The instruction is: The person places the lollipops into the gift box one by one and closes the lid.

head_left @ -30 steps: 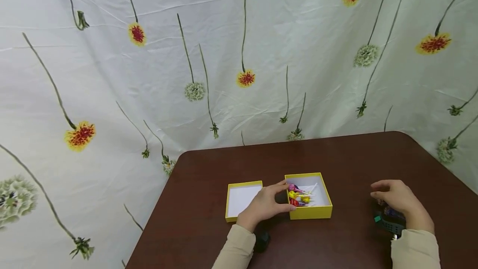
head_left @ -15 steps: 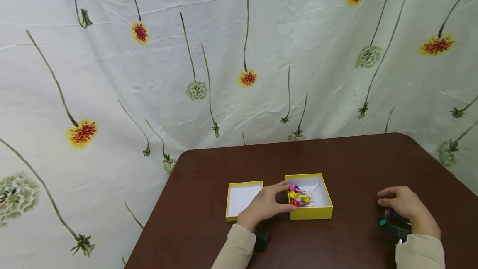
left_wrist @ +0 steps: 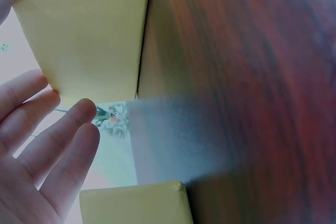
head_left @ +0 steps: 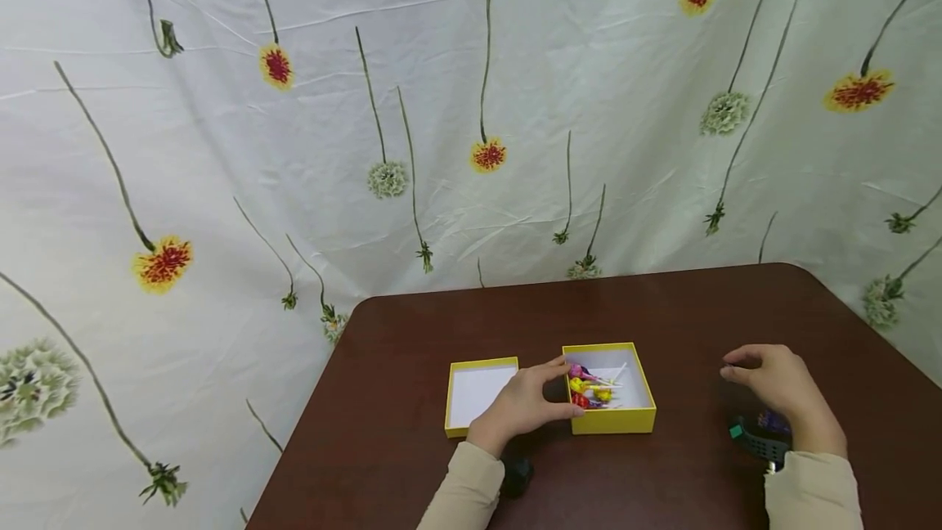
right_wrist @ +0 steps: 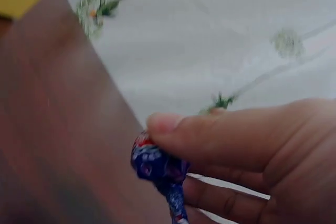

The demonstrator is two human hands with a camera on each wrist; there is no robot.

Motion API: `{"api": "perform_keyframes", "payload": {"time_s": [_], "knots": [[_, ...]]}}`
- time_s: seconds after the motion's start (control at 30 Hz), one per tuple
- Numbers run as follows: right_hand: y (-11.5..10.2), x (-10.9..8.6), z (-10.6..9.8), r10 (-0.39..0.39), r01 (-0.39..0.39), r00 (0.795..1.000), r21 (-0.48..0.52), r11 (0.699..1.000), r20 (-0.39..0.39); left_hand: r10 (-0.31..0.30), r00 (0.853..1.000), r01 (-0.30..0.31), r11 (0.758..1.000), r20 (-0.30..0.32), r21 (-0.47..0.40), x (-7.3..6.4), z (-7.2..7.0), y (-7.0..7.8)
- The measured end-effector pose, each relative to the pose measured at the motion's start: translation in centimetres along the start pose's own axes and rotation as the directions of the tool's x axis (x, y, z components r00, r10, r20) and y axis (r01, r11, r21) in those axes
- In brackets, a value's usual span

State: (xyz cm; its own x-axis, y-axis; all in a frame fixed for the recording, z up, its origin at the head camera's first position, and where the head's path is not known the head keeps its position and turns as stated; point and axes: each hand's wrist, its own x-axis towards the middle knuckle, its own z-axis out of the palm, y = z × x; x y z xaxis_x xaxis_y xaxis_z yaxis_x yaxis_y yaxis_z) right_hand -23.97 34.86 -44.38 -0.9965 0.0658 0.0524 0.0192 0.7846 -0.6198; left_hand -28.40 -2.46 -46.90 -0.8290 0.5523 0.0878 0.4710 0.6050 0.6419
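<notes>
A yellow box (head_left: pixel 611 421) with a white inside stands on the table, and several lollipops (head_left: pixel 585 384) in pink, yellow and red wrappers lie in its left part. My left hand (head_left: pixel 521 403) spans the box's left side, thumb at the near corner and index finger at the far one. In the left wrist view the other fingers (left_wrist: pixel 79 156) are spread beside the wall. Right of the box, my right hand (head_left: pixel 783 387) is raised over the table. It pinches a lollipop (right_wrist: pixel 155 161) in a dark blue wrapper between thumb and fingers; white sticks (right_wrist: pixel 231 186) show beneath.
Left of the box lies its yellow-rimmed white lid (head_left: pixel 478 391), partly behind my left hand. Under the right wrist are a dark strap (head_left: pixel 761 444) and a small purple thing (head_left: pixel 773 421). A white flowered cloth (head_left: pixel 441 227) hangs behind the brown table (head_left: pixel 662 301).
My right hand shifts right and toward me at first, then back left and farther from me. The left hand, box and lid stay in place.
</notes>
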Motion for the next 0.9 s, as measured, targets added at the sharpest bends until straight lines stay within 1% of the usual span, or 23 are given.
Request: {"api": "perform_keyframes", "payload": {"time_s": [0.13, 0.27, 0.43, 0.6, 0.8, 0.9], "knots": [[-2.4, 0.0, 0.6, -0.056, 0.058, 0.996, 0.02, 0.998, -0.067, 0.003, 1.0, -0.003, 1.0, 0.0, 0.004, 0.0, 0.0, 0.0], [-4.9, 0.1, 1.2, -0.074, 0.079, 0.994, 0.055, 0.995, -0.076, -0.002, 1.0, 0.002, 1.0, 0.006, 0.004, 0.1, -0.1, 0.0], [-7.5, 0.4, 2.2, -0.124, 0.128, 0.992, 0.128, 0.983, -0.039, -0.001, 1.0, 0.001, 1.0, 0.005, 0.009, 0.2, -0.2, 0.1], [-9.3, 0.8, 3.7, -0.184, 0.175, 0.983, 0.212, 0.961, 0.019, -0.005, 1.0, 0.005, 1.0, 0.005, 0.012, 0.2, -0.2, 0.2], [-10.7, 1.4, 5.4, -0.275, 0.245, 0.958, 0.272, 0.931, 0.079, -0.018, 1.0, 0.018, 1.0, 0.006, 0.016, 0.2, 0.0, 0.2], [-11.2, 1.6, 6.2, -0.309, 0.265, 0.944, 0.295, 0.918, 0.114, -0.012, 1.0, 0.012, 1.0, 0.005, 0.011, 0.2, 0.0, 0.2]]}}
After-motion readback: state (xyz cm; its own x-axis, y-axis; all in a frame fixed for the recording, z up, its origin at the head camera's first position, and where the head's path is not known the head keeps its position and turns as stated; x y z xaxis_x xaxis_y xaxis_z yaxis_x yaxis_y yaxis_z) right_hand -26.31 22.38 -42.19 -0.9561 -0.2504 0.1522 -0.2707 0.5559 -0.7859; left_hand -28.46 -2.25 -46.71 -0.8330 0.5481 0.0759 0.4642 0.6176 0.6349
